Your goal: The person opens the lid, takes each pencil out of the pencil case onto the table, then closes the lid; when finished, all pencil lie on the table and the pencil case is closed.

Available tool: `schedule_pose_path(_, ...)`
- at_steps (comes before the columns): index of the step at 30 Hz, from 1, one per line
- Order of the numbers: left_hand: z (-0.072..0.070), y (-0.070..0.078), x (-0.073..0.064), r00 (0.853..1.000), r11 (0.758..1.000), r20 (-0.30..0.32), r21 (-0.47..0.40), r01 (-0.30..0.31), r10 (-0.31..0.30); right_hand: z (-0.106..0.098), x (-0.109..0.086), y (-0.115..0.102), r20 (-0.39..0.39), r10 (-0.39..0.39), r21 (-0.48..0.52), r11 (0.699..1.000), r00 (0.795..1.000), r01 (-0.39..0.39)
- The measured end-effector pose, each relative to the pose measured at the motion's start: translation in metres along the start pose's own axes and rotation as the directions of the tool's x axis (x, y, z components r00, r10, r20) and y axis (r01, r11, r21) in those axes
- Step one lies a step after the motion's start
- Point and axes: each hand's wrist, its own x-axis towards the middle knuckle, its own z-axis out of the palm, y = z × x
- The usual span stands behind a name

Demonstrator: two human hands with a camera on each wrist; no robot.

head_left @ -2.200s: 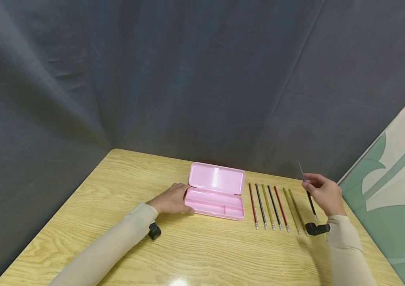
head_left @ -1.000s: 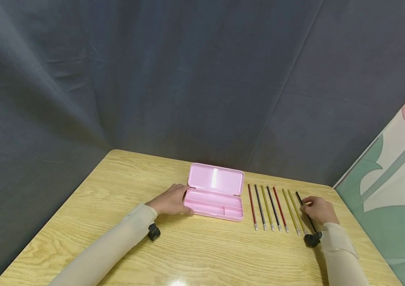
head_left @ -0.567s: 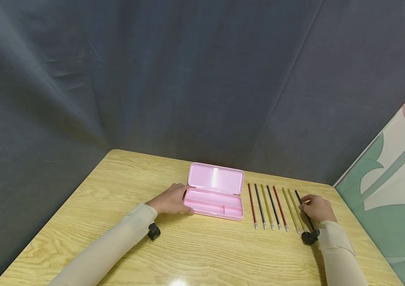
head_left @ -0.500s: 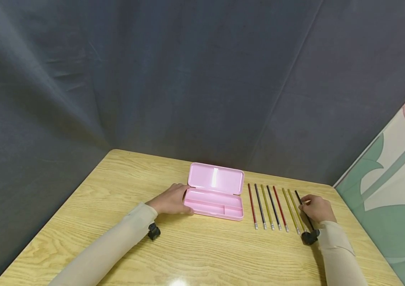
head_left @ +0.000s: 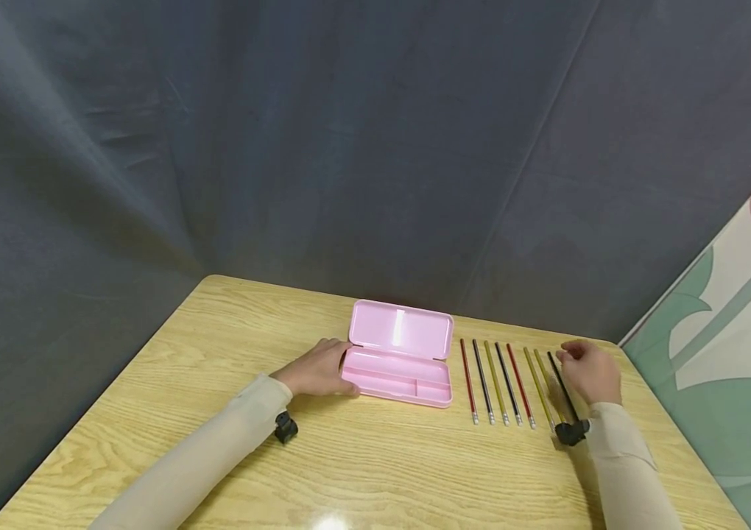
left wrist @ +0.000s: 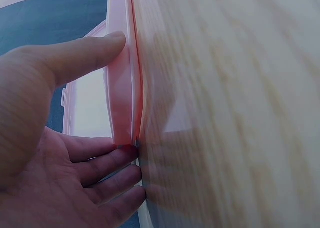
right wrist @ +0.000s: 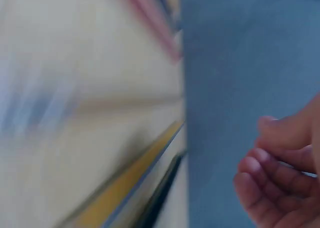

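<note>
A pink pencil case [head_left: 397, 362] lies with its lid [head_left: 375, 324] raised, its divided compartments bare. My left hand [head_left: 319, 369] holds the case's left end; in the left wrist view the thumb presses on the long front wall and the fingers lie at the short end. Hovering over the rightmost, black pencil [head_left: 564, 390] is my right hand [head_left: 594, 374], its fingers loosely curled around nothing. In the right wrist view these fingers [right wrist: 257, 185] stand apart from the black pencil [right wrist: 161, 195] and a yellow pencil [right wrist: 117, 198].
Several pencils stand in a row between case and right hand, erasers toward me: a red pencil [head_left: 469, 383] at the left, then dark blue, yellow and red ones, and a yellow pencil [head_left: 540, 386]. A dark curtain [head_left: 375, 147] hangs behind the wooden table [head_left: 375, 471].
My right hand brought the black pencil down beside the yellow ones, let go of it, and has risen slightly away toward the back. The left hand and the case stay put.
</note>
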Motion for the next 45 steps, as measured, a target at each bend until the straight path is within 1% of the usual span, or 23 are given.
schedule_pose_path(3, -0.001, 0.000, 0.000, 1.000, 1.000, -0.006, 0.007, -0.002, 0.002, -0.006, 0.001, -0.032, -0.044, 0.027, 0.117, 0.993, 0.999, -0.022)
schedule_pose_path(5, -0.002, 0.001, -0.001, 1.000, 1.000, -0.009, 0.008, -0.001, 0.001, -0.008, 0.002, -0.054, -0.042, 0.035, 0.198, 0.980, 0.998, -0.026)
schedule_pose_path(7, -0.003, 0.002, -0.001, 1.000, 1.000, -0.011, 0.001, 0.000, 0.000, -0.005, 0.002, -0.072, -0.026, 0.025, 0.259, 0.966, 0.999, -0.017)
schedule_pose_path(10, -0.002, 0.003, -0.001, 1.000, 1.000, -0.009, -0.006, 0.003, -0.004, 0.005, 0.003, -0.091, -0.003, -0.006, 0.310, 0.951, 1.000, 0.006)
schedule_pose_path(13, 0.000, 0.003, 0.000, 1.000, 1.000, -0.004, -0.008, 0.000, 0.000, 0.019, 0.004, -0.103, 0.023, -0.033, 0.334, 0.942, 0.999, 0.024)
schedule_pose_path(16, 0.001, 0.003, 0.000, 1.000, 1.000, -0.002, -0.007, -0.001, 0.001, 0.031, 0.004, -0.112, 0.048, -0.048, 0.364, 0.931, 0.998, 0.027)
schedule_pose_path(19, 0.001, 0.003, -0.001, 1.000, 1.000, 0.000, -0.004, 0.003, -0.003, 0.039, 0.005, -0.120, 0.062, -0.059, 0.391, 0.920, 0.996, 0.030)
schedule_pose_path(26, 0.000, 0.006, -0.003, 1.000, 1.000, -0.002, 0.005, 0.003, -0.003, 0.048, 0.008, -0.138, 0.066, -0.063, 0.415, 0.909, 0.996, 0.030)
schedule_pose_path(32, 0.000, 0.007, -0.003, 1.000, 1.000, -0.003, -0.001, 0.012, -0.012, 0.057, 0.009, -0.148, 0.103, -0.059, 0.431, 0.902, 0.993, 0.009)
schedule_pose_path(42, 0.003, 0.002, 0.000, 1.000, 1.000, 0.001, 0.002, 0.008, -0.008, 0.079, 0.011, -0.149, 0.195, -0.012, 0.436, 0.897, 0.981, -0.076)
schedule_pose_path(43, 0.003, 0.002, 0.000, 1.000, 1.000, 0.002, 0.005, 0.008, -0.008, 0.081, 0.011, -0.150, 0.207, -0.010, 0.441, 0.893, 0.978, -0.084)
schedule_pose_path(45, 0.002, 0.003, 0.000, 1.000, 1.000, 0.001, 0.011, 0.005, -0.005, 0.082, 0.010, -0.154, 0.243, -0.007, 0.472, 0.874, 0.970, -0.113)
